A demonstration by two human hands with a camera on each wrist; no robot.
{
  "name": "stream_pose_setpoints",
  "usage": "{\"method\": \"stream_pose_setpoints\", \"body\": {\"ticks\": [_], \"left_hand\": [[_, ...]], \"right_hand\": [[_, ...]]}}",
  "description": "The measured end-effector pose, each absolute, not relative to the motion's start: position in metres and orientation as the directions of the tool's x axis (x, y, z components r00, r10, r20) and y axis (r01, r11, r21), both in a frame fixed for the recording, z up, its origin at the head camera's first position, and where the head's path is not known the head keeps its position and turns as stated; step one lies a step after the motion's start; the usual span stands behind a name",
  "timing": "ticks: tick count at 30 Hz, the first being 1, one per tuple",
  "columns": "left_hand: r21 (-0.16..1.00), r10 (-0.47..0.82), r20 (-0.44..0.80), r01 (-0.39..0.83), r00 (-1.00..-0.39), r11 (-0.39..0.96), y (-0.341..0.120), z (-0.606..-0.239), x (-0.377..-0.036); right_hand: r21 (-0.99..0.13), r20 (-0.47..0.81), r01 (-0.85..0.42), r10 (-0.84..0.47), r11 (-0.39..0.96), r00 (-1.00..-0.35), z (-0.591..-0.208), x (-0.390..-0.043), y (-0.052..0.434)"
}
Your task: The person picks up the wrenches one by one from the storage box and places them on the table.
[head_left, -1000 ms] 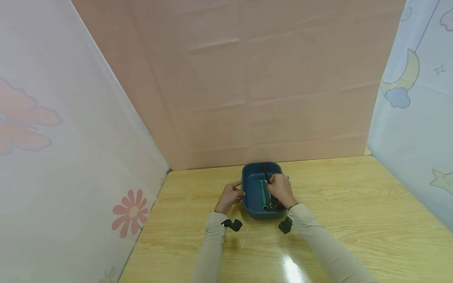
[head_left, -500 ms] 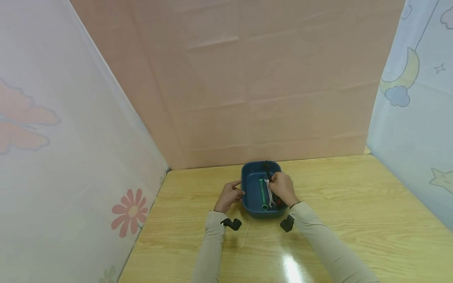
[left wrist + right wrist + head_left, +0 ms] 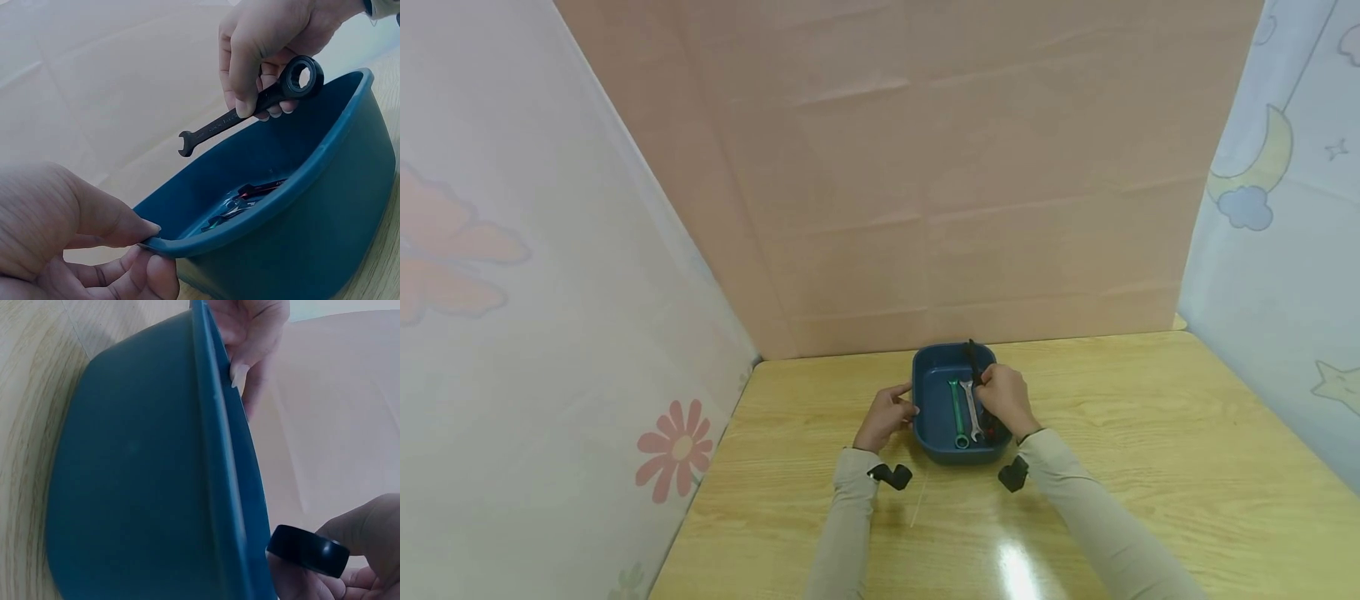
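Note:
A dark blue plastic tub (image 3: 925, 417) stands on the wooden table near the back wall. My right hand (image 3: 1003, 400) grips a black combination wrench (image 3: 250, 112) and holds it lifted above the tub, its open end pointing toward the wall. The wrench's ring end (image 3: 307, 550) shows by my fingers in the right wrist view. My left hand (image 3: 887, 410) pinches the tub's left rim (image 3: 169, 240) between thumb and fingers. Inside the tub lie a green wrench (image 3: 957, 408), a silver wrench (image 3: 972, 410) and a red-handled tool (image 3: 262, 187).
The wooden table (image 3: 1150, 433) stretches out to the right and toward me. A pink panel (image 3: 962, 208) closes the back just behind the tub. Patterned sheets stand at the left (image 3: 550, 333) and right (image 3: 1285, 250).
My right hand has lifted the black wrench up out of the tub and a little to the right, uncovering the silver wrench. The left hand stays on the rim.

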State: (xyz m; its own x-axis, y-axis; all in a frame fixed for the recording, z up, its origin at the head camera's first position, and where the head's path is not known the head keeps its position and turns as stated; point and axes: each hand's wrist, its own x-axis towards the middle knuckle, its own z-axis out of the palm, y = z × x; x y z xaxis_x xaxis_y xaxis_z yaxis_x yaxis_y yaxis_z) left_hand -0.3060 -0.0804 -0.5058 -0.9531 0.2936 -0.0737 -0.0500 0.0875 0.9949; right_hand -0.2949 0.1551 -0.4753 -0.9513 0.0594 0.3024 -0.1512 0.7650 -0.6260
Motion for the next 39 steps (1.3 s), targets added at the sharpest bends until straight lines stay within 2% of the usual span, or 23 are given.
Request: {"method": "stream_pose_setpoints", "body": {"ticks": [21,39], "left_hand": [[0.994,0.29,-0.075,-0.046,-0.954,0.103,-0.08,-0.509,-0.307],[0.992,0.289,-0.094,-0.066,-0.953,0.105,-0.079,-0.506,-0.308]], "right_hand": [[-0.643,0.277,-0.115,0.09,0.757,-0.957,-0.473,-0.293,0.167],[-0.651,0.31,-0.11,0.13,0.751,-0.942,-0.473,-0.293,0.182]]}}
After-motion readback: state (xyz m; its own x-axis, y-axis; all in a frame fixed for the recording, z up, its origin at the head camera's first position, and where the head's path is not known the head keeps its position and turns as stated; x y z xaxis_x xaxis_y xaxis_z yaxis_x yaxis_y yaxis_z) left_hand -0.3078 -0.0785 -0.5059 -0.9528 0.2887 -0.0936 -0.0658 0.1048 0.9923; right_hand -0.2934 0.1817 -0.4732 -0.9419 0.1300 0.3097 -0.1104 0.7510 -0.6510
